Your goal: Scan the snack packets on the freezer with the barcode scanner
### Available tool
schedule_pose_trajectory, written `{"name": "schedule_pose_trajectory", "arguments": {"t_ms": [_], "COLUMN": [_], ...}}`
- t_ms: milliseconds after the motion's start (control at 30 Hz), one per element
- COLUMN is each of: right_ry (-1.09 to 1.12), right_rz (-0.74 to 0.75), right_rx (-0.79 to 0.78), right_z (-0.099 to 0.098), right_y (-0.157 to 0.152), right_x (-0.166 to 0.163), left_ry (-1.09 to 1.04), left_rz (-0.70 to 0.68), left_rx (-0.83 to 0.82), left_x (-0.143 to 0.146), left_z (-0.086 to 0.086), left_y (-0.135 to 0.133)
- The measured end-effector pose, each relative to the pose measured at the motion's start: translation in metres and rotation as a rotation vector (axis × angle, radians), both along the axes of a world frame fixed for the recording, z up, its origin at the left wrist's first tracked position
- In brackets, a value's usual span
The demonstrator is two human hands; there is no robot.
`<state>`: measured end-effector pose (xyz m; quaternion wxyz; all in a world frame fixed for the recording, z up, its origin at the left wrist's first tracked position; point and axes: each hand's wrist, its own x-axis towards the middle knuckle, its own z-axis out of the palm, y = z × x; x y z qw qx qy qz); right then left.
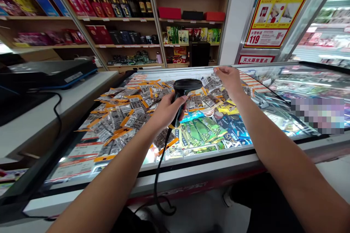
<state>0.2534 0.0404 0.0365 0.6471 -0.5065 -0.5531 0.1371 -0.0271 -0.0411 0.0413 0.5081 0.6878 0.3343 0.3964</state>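
Observation:
My left hand is wrapped around the handle of a black barcode scanner, its head level above the glass freezer top. A black cable hangs from the handle. Further back and to the right, my right hand pinches the orange edge of a small clear packet. Many similar packets with orange strips and dark printed labels lie in a loose heap across the glass, mostly left of the scanner. Finer print on them is too small to read.
Beneath the glass lie green ice-cream packs and blue ones. A white counter with a black machine stands at left. Shelves of boxes and bottles line the back. Another freezer is at right.

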Motion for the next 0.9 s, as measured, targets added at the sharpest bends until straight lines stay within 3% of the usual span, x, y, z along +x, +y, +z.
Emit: {"name": "schedule_pose_trajectory", "arguments": {"t_ms": [233,633,767,900], "right_ry": [-0.116,-0.235,-0.386,-0.62], "right_rz": [0.052,0.092,-0.008,-0.161], "right_rx": [-0.013,-0.111,-0.161,-0.318], "right_z": [0.006,0.01,0.005,-0.002], "right_y": [-0.011,-0.023,-0.017,-0.013], "right_x": [-0.012,-0.031,-0.016,0.002], "left_ry": [0.231,0.174,0.125,0.051], "left_rz": [-0.023,-0.017,-0.007,0.013], "left_rx": [0.23,0.236,0.192,0.14], "left_x": [-0.003,0.0,0.0,0.001], "left_z": [0.002,0.003,0.005,0.007], "left_y": [-0.006,-0.011,-0.01,-0.008]}}
